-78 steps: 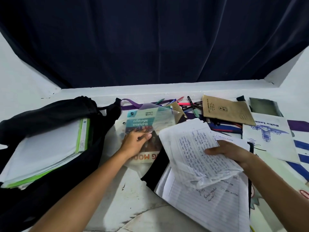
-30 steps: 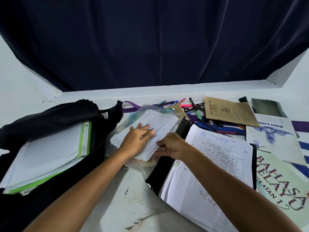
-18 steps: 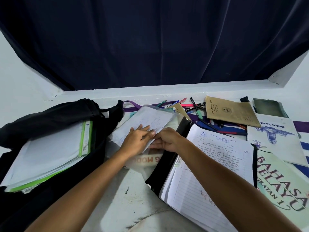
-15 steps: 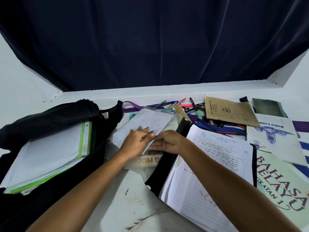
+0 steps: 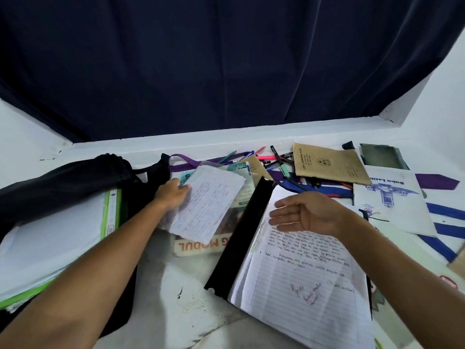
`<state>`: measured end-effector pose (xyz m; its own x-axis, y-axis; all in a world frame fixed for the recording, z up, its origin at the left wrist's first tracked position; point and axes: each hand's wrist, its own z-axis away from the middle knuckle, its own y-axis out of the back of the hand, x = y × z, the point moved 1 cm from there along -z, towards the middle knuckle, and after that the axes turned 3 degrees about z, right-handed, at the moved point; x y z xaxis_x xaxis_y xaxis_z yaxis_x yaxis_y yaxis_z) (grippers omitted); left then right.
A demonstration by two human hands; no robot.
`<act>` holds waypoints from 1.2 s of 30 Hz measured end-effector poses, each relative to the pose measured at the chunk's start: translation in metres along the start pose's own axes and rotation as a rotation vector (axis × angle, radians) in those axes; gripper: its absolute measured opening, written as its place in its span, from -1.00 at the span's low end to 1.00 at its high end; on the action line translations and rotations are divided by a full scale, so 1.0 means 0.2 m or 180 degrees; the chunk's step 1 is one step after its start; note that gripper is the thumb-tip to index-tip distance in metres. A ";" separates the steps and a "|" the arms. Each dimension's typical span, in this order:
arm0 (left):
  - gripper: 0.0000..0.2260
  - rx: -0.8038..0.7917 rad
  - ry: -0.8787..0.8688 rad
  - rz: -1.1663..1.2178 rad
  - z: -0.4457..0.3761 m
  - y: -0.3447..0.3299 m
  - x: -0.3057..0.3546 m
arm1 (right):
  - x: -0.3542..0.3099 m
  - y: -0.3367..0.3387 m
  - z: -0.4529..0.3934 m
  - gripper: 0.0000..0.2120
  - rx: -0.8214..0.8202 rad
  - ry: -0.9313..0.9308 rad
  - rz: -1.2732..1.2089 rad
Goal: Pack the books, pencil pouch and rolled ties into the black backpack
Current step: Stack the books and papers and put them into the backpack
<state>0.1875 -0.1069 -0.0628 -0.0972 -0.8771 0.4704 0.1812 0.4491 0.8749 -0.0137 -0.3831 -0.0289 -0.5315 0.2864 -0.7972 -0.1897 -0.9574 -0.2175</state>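
Note:
The black backpack [image 5: 63,177] lies open at the left with a green-edged white book [image 5: 57,235] inside. My left hand [image 5: 172,195] grips the left edge of the written loose sheets [image 5: 208,205], which lie on a module book in a clear sleeve [image 5: 201,244]. My right hand [image 5: 302,214] hovers open, fingers straight, above the open black-spined notebook [image 5: 302,273]. A brown exercise book [image 5: 327,163] and a white-and-blue book [image 5: 392,200] lie at the right. Purple ties [image 5: 435,181] lie flat among them.
Loose pens [image 5: 274,158] are scattered by the back ledge, with a purple strap [image 5: 181,163] beside them. A dark rectangular case [image 5: 380,156] sits at the far right. A dark curtain [image 5: 226,59] hangs behind the white ledge. Another book cover shows at the right edge.
My right hand let go of the loose sheets and drew back right over the open notebook. My left hand slid to the sheets' left edge and holds them alone.

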 end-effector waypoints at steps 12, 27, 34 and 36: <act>-0.70 -0.0093 0.0152 -0.0073 -0.08 0.17 0.08 | 0.03 0.24 0.12 -0.73 0.0227 0.0094 -0.0228; -0.81 -0.1169 -0.0819 0.0818 0.40 0.53 0.75 | -0.01 0.34 0.20 -0.74 0.0265 0.0345 -0.0351; -0.82 -0.1500 -0.1076 0.0731 0.71 0.10 1.14 | 0.07 0.48 0.32 -0.79 0.0492 0.0493 -0.0640; -0.83 -0.1631 -0.1179 0.0674 0.78 -0.10 1.21 | 0.10 0.55 0.36 -0.79 0.0619 0.0498 -0.0734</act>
<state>0.0073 -0.3002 0.0520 -0.3215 -0.6212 0.7146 0.6668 0.3873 0.6367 -0.1048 -0.4794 -0.0272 -0.3258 0.4713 -0.8196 -0.4521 -0.8390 -0.3027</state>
